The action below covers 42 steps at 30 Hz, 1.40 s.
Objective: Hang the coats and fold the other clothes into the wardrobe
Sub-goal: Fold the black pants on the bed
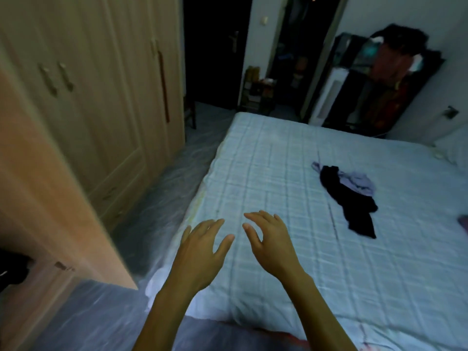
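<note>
Both my hands hover over the near corner of the bed [329, 287], which has a pale blue checked cover. My left hand [202, 252] and my right hand [271, 239] are side by side, fingers spread and relaxed, holding nothing. A black garment [352, 203] lies crumpled on the bed to the right of my hands, well out of touch. A lilac garment [359, 183] lies partly under it. The wooden wardrobe [83, 97] stands along the left wall with its far doors closed. One wardrobe door [50, 211] swings open close to me on the left.
A narrow strip of floor [162, 193] runs between wardrobe and bed. Something dark [12, 272] shows inside the open wardrobe at the far left edge. A dark rack with clothes [395, 77] stands at the back right, beside a white tower unit [329, 95]. A dark doorway [215, 51] lies ahead.
</note>
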### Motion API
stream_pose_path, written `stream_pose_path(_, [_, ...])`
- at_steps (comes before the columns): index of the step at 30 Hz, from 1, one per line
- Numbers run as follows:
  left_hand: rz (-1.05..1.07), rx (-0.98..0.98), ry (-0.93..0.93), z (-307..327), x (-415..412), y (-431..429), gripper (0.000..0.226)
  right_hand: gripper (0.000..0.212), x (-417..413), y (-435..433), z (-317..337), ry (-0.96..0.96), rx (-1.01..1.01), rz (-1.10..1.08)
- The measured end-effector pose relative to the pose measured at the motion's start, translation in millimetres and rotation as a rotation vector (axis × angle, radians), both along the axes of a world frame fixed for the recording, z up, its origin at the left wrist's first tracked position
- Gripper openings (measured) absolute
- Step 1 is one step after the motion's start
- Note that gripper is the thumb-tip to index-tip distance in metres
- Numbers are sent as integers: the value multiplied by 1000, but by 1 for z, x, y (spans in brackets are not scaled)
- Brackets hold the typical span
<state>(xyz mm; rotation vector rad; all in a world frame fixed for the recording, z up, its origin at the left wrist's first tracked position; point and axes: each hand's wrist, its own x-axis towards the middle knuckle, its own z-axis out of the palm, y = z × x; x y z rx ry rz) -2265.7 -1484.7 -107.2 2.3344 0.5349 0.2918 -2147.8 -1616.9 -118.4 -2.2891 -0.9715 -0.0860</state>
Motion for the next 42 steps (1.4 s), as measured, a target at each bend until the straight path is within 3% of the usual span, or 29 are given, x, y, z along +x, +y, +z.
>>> stream_pose_path(6, [-175,84,56,-17,112,-110,81,58,95,-133,-13,87,78,-147])
stream_pose_path(11, [-332,108,111,-16,192,-184,58,35,155,-226,-25,184,84,-317])
stream_pose_path(18, [-486,116,176,-40,272,-238,53,31,204,-287,-56,266,143,-433])
stream_pose_path(27, [-679,22,197,-74,400,-279,52,35,283,-334,-58,267,-29,-585])
stream_pose_path(34, [-686,-9,236,-102,481,-310,54,35,364,-366,-81,313,-132,-586])
stream_pose_path(42, [-563,38,318,-154,587,-376,53,36,502,-422,-159,475,-147,-450])
